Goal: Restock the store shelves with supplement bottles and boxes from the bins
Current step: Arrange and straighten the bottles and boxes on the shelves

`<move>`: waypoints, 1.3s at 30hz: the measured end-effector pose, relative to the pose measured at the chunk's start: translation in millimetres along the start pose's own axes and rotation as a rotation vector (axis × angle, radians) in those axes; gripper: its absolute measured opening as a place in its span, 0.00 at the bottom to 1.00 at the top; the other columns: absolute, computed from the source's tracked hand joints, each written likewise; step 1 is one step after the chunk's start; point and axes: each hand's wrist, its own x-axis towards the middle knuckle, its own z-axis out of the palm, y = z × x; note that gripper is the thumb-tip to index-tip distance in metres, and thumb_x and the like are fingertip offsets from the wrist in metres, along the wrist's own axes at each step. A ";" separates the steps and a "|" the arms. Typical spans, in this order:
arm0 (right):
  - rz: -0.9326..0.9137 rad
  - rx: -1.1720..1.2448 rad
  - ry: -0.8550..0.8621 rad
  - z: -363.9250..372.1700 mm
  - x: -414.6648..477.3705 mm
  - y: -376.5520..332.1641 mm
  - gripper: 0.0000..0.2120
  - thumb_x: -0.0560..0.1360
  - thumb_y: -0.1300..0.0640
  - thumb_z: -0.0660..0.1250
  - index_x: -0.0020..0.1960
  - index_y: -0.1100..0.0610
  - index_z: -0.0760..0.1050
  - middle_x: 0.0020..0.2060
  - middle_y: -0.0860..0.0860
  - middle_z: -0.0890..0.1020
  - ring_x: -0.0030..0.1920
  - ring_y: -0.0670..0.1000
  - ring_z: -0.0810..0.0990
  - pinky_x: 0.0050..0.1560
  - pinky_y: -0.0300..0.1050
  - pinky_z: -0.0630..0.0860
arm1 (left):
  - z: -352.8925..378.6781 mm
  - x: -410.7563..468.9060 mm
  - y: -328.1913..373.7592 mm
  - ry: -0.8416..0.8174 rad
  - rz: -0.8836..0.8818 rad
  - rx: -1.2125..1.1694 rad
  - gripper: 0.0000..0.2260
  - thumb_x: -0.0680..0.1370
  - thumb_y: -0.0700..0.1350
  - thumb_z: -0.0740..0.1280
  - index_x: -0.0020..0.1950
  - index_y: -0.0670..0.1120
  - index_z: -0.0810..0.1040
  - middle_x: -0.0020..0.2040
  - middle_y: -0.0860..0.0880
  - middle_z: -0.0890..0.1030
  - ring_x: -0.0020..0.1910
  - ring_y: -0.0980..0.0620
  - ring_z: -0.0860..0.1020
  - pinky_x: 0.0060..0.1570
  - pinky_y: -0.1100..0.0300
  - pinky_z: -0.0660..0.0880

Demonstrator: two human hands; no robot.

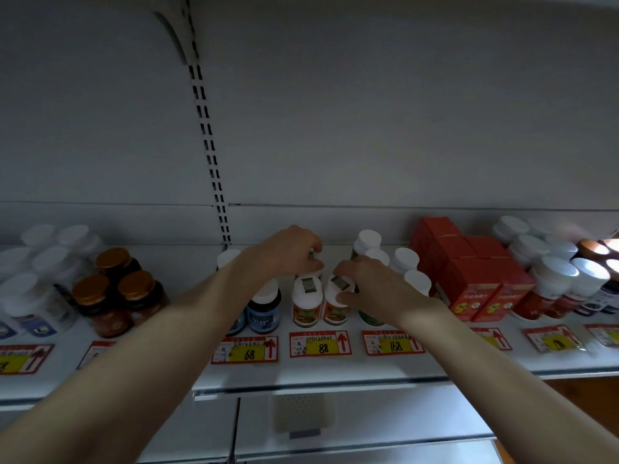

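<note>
Two hands at a shelf (pixel 335 375): left hand (pixel 291 251) grips a rear bottle (pixel 313 263), right hand (pixel 375 284) pinches a front bottle (pixel 335 308).

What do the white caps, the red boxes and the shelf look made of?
Caps: likely plastic, smooth white, slightly glossy, with moulded rounded rims. Boxes: cardboard, matte red print, with folded flap seams on top. Shelf: probably painted sheet metal, pale grey and smooth with a thin bent front lip; the look alone cannot confirm it.
</note>
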 end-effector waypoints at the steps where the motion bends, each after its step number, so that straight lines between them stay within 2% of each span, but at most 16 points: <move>1: -0.001 -0.003 0.002 0.0 -0.3 -0.3 0.17 0.77 0.56 0.63 0.64 0.59 0.69 0.57 0.57 0.73 0.56 0.55 0.74 0.47 0.40 0.66 | 0.3 0.1 -0.7 0.002 0.002 0.000 0.20 0.77 0.48 0.65 0.67 0.41 0.71 0.64 0.42 0.75 0.59 0.47 0.74 0.58 0.58 0.70; 9: -0.014 -0.021 0.006 -0.2 -4.0 -2.5 0.14 0.78 0.57 0.61 0.62 0.59 0.71 0.57 0.57 0.73 0.55 0.55 0.74 0.49 0.41 0.68 | 0.6 1.2 -2.7 0.029 0.003 -0.039 0.22 0.78 0.50 0.64 0.68 0.41 0.70 0.65 0.43 0.74 0.60 0.49 0.74 0.57 0.62 0.69; 12: -0.026 -0.004 0.021 -1.4 -4.8 -2.4 0.12 0.78 0.58 0.60 0.59 0.61 0.72 0.56 0.56 0.74 0.53 0.54 0.75 0.49 0.43 0.69 | -1.7 -1.4 -4.6 0.134 -0.014 -0.068 0.20 0.79 0.48 0.62 0.68 0.40 0.70 0.63 0.41 0.75 0.59 0.47 0.74 0.56 0.60 0.70; 16: -0.069 0.036 0.080 -4.5 -6.0 -3.9 0.11 0.77 0.57 0.62 0.57 0.60 0.74 0.54 0.55 0.77 0.54 0.54 0.76 0.47 0.41 0.68 | -6.8 -10.3 -11.0 0.336 -0.049 -0.075 0.15 0.79 0.47 0.62 0.59 0.38 0.77 0.53 0.38 0.80 0.50 0.44 0.78 0.51 0.51 0.74; 18: -0.118 0.073 0.105 -6.1 -5.7 -10.4 0.12 0.78 0.56 0.62 0.59 0.60 0.75 0.53 0.55 0.78 0.54 0.53 0.77 0.47 0.39 0.67 | -10.4 -19.5 -16.0 0.444 -0.055 -0.060 0.14 0.79 0.47 0.62 0.57 0.38 0.78 0.50 0.39 0.81 0.49 0.44 0.78 0.48 0.55 0.74; 20: -0.187 0.092 0.093 -5.5 -3.8 -20.2 0.12 0.78 0.56 0.61 0.57 0.60 0.76 0.52 0.55 0.79 0.52 0.53 0.77 0.48 0.40 0.69 | -14.9 -31.9 -19.9 0.482 -0.064 -0.039 0.14 0.80 0.46 0.60 0.58 0.39 0.77 0.50 0.40 0.80 0.49 0.43 0.77 0.45 0.58 0.70; 23: -0.280 0.130 0.066 -2.4 3.3 -39.7 0.12 0.78 0.57 0.61 0.55 0.63 0.77 0.50 0.57 0.81 0.50 0.52 0.78 0.51 0.44 0.72 | -20.5 -55.6 -30.0 0.452 -0.124 -0.019 0.15 0.80 0.46 0.59 0.58 0.37 0.77 0.53 0.37 0.78 0.52 0.41 0.76 0.48 0.55 0.69; 26: -0.332 0.125 0.062 -2.0 13.8 -58.7 0.13 0.78 0.56 0.62 0.57 0.63 0.76 0.52 0.57 0.80 0.51 0.52 0.77 0.49 0.40 0.69 | -24.8 -85.8 -38.2 0.457 -0.185 -0.028 0.24 0.75 0.50 0.53 0.53 0.32 0.77 0.50 0.33 0.78 0.49 0.40 0.76 0.48 0.52 0.67; 28: -0.321 0.113 0.040 -1.5 20.3 -68.8 0.15 0.78 0.54 0.62 0.62 0.60 0.74 0.56 0.56 0.78 0.54 0.51 0.76 0.46 0.38 0.67 | -26.5 -107.0 -43.0 0.478 -0.232 -0.026 0.21 0.77 0.49 0.55 0.53 0.32 0.78 0.49 0.34 0.78 0.49 0.40 0.75 0.47 0.54 0.67; 31: -0.254 0.038 -0.045 0.8 30.4 -79.2 0.21 0.76 0.51 0.64 0.66 0.58 0.69 0.60 0.55 0.74 0.58 0.52 0.73 0.50 0.40 0.68 | -19.6 -134.6 -46.1 0.485 -0.235 -0.060 0.14 0.79 0.46 0.62 0.57 0.37 0.78 0.52 0.38 0.78 0.51 0.42 0.76 0.49 0.55 0.71; 34: -0.179 -0.034 -0.109 3.4 39.2 -88.2 0.24 0.74 0.50 0.67 0.65 0.60 0.68 0.60 0.57 0.73 0.58 0.55 0.72 0.56 0.48 0.71 | -7.7 -144.5 -50.6 0.345 -0.259 -0.037 0.19 0.76 0.54 0.65 0.63 0.45 0.74 0.56 0.45 0.75 0.53 0.49 0.74 0.46 0.60 0.69; 36: -0.138 -0.042 -0.144 6.7 41.9 -93.1 0.25 0.73 0.51 0.68 0.65 0.59 0.67 0.60 0.56 0.72 0.58 0.54 0.72 0.55 0.46 0.70 | 0.1 -141.3 -55.3 0.262 -0.252 -0.012 0.23 0.75 0.57 0.65 0.66 0.48 0.71 0.56 0.46 0.74 0.53 0.50 0.73 0.44 0.61 0.67; 39: -0.099 -0.039 -0.162 12.1 42.8 -98.3 0.22 0.74 0.54 0.66 0.66 0.59 0.66 0.60 0.56 0.73 0.59 0.53 0.71 0.49 0.42 0.66 | 8.5 -136.3 -61.5 0.230 -0.178 -0.005 0.22 0.76 0.54 0.64 0.67 0.47 0.69 0.56 0.45 0.73 0.54 0.49 0.72 0.42 0.62 0.63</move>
